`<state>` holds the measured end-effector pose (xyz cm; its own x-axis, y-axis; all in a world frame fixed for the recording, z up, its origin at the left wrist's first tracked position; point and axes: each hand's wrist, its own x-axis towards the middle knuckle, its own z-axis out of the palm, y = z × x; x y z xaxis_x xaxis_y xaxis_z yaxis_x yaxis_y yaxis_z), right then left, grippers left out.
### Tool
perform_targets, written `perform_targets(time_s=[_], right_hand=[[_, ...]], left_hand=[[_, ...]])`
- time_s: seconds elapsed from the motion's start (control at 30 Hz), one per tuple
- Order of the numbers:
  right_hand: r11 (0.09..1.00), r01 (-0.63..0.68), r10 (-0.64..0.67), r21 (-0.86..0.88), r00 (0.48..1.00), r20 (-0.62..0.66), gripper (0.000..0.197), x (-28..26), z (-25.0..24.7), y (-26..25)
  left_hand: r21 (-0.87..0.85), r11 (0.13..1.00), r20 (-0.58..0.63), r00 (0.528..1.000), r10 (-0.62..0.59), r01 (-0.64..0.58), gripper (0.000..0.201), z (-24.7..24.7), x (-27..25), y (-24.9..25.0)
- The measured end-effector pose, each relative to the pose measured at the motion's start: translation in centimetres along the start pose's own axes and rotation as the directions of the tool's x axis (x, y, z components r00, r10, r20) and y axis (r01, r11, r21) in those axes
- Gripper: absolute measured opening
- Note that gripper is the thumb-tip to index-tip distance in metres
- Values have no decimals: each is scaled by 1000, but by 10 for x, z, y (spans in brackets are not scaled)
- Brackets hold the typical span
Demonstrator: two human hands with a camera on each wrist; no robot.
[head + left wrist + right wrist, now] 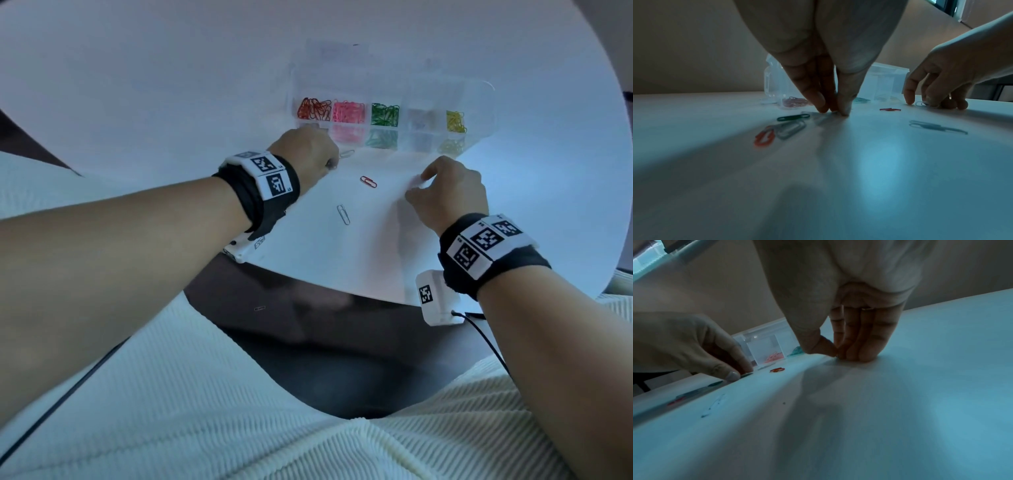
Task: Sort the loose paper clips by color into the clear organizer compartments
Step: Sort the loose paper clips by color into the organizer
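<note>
The clear organizer [479, 102] lies at the table's far side, its front compartments holding red, pink, green, pale and yellow clips. My left hand [330, 165] presses thumb and fingertips together on the table just in front of it, pinching a pale paper clip [346, 153]. In the left wrist view, a green clip [793, 117], a white clip [791, 129] and a red clip [764, 138] lie beside those fingertips [822, 108]. My right hand [419, 181] pinches a white clip [919, 103] against the table. Between the hands lie a red clip [368, 181] and a silver clip [343, 214].
The round white table [171, 85] has its near edge just under my wrists. One clip [259, 308] lies on the dark floor below. A cable [486, 342] runs from the right wrist camera. My lap in pale ribbed cloth fills the foreground.
</note>
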<state>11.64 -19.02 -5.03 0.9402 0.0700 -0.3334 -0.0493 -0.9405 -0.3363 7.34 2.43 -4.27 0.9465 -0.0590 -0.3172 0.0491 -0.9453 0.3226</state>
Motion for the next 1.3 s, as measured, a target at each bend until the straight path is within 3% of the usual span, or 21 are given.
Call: perform_targets(time_s=[0.07, 0.13, 0.2, 0.27, 0.33, 0.37, 0.4, 0.43, 0.5, 0.53, 0.6, 0.67, 0.73, 0.9, 1.1, 1.3], right_hand=[[994, -21, 20, 112, 1000, 5, 20, 0, -2, 2], [923, -106, 91, 369, 994, 57, 19, 2, -5, 1], [673, -269, 161, 689, 962, 219, 21, -1, -9, -6], [429, -374, 103, 822, 924, 367, 22, -8, -13, -13], [361, -416, 22, 835, 899, 438, 24, -15, -12, -22], [372, -412, -5, 832, 896, 445, 25, -18, -11, -28], [439, -369, -24, 819, 907, 421, 25, -20, -8, -34], [579, -269, -62, 770, 927, 370, 25, -22, -5, -39], [888, 32, -167, 458, 952, 257, 19, -25, 4, -45], [947, 169, -232, 273, 948, 218, 19, -28, 9, -46], [963, 262, -269, 61, 942, 201, 21, -35, 18, -46], [968, 248, -241, -19, 952, 187, 15, -39, 24, -44], [971, 225, -206, -81, 959, 197, 11, -40, 25, -45], [978, 184, -162, -99, 967, 196, 18, -42, 20, -47], [969, 207, -173, -133, 958, 229, 22, -38, 14, -49], [956, 203, -144, -210, 953, 265, 28, -42, 25, -52]], left_hand=[[-9, 1000, 3, 1000, -11, 11, 25, 1, 0, 1], [-45, 998, -8, 999, -36, 36, 28, -2, -2, 1], [-116, 991, -25, 997, -75, 72, 26, -10, -6, 1], [-230, 966, -29, 991, -132, 122, 17, -20, -11, 0], [-322, 929, -38, 978, -204, 182, 20, -28, -14, -3], [-350, 912, -40, 970, -241, 212, 25, -29, -15, -6], [-372, 896, -39, 960, -277, 243, 31, -30, -17, -10], [-395, 877, -32, 950, -309, 272, 35, -30, -18, -12], [-403, 862, -20, 938, -345, 309, 37, -30, -18, -16], [-391, 865, -25, 935, -353, 316, 38, -29, -18, -16], [-330, 891, -53, 936, -349, 313, 34, -28, -17, -16], [-245, 919, -42, 944, -328, 308, 15, -27, -15, -15], [-175, 928, -19, 941, -338, 330, 18, -23, -14, -15], [-59, 930, -24, 930, -366, 364, 22, -12, -12, -15], [-93, 922, 11, 926, -377, 376, 12, -9, -10, -16], [-71, 921, 81, 923, -377, 382, 21, -7, -7, -15]])
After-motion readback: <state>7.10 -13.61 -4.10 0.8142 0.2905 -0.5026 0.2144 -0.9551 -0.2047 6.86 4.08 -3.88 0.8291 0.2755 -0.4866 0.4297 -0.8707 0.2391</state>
